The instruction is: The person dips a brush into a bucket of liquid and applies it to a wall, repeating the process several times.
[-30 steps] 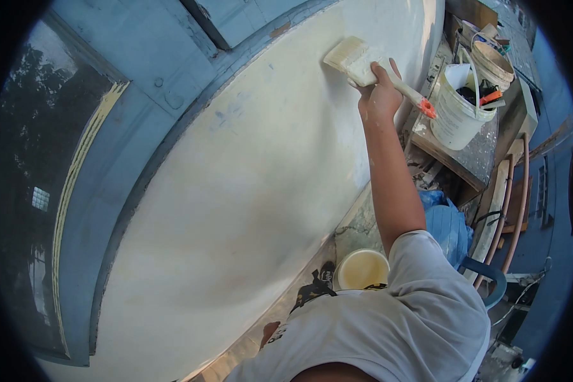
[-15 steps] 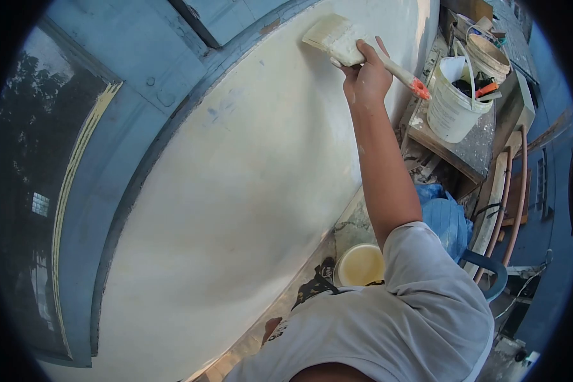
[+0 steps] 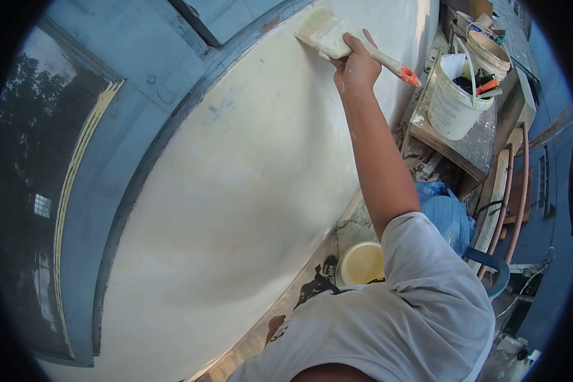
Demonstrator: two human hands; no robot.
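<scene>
My right hand (image 3: 356, 63) is closed around a wide paintbrush (image 3: 328, 35), fingers wrapped near the base of its head. Pale paint coats the bristles, and the handle ends in an orange-red tip pointing right. The bristle edge lies at the upper part of a large curved cream-white panel (image 3: 223, 184), overlapping it in this view. Soft shadows of the arm fall across this panel, which has faint blue smudges near its top left. My left hand does not show; only a small patch of skin appears beyond the shirt's left edge.
Blue framing (image 3: 140, 102) and a dark window (image 3: 25, 159) border the panel on the left. A white bucket (image 3: 452, 114) with tools stands on a wooden bench (image 3: 477, 149) at right. Below are a pail (image 3: 361, 264) of cream paint and a blue chair (image 3: 449, 223).
My right hand has moved a little to the left and up along the panel, carrying the paintbrush with it. The view has shifted very slightly.
</scene>
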